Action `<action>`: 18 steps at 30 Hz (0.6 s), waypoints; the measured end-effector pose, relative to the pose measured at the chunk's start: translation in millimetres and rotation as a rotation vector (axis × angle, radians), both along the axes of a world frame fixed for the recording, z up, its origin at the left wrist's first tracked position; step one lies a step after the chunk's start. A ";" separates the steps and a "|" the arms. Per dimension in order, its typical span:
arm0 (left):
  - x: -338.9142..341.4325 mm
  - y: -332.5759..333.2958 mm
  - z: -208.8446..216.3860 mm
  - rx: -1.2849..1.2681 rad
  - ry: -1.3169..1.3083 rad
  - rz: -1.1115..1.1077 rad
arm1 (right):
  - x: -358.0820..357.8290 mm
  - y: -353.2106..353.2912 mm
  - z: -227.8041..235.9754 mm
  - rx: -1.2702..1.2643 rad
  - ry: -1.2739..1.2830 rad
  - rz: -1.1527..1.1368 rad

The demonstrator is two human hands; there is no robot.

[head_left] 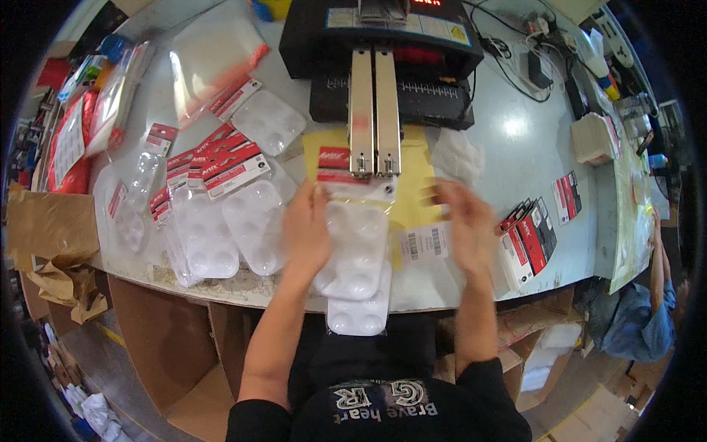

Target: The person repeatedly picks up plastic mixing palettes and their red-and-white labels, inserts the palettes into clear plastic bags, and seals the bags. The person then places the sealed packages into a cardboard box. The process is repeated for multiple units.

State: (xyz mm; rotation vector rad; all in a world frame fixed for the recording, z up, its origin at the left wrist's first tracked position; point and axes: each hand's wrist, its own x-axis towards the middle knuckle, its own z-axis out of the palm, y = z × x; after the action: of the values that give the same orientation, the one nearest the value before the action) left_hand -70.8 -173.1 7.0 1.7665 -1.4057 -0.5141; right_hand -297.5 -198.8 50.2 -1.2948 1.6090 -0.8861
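Observation:
My left hand (308, 225) is closed on the left edge of a clear-bagged white paint palette (355, 247) with round wells. The palette's red and white header card (357, 190) lies below the tips of two long metal arms (374, 110) on a black stapler-like machine (383, 44). Beneath it, another white palette (359, 315) sticks out over the table's front edge. To the right, my right hand (468, 217) is apart from the palette, somewhat blurred, its fingers bent but spread and nothing visible in them. A yellow sheet (416, 158) lies under the work.
At left lie several bagged palettes (210, 236) with red cards, and a stack of clear bags (213, 62). Header cards (526, 243) and a white barcode label (425, 243) are at right. Cables (526, 55) run behind. Cardboard boxes (169, 346) stand below; another person (641, 320) is far right.

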 end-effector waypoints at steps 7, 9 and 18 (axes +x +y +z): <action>70.5 21.2 71.2 0.042 -0.753 0.365 | -147.4 47.0 7.4 -0.101 0.800 -0.019; 41.4 41.5 54.1 0.063 -0.661 0.140 | -160.5 52.7 -5.4 -0.166 0.770 -0.055; -9.7 66.6 16.5 0.076 -0.182 -0.160 | -161.5 41.5 9.8 0.017 0.620 -0.121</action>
State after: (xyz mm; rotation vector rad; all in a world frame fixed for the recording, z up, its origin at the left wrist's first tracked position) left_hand -80.4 -106.5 23.5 1.8071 -1.6841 -0.5066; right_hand -459.0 -157.3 60.0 -1.5681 2.1821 -0.5596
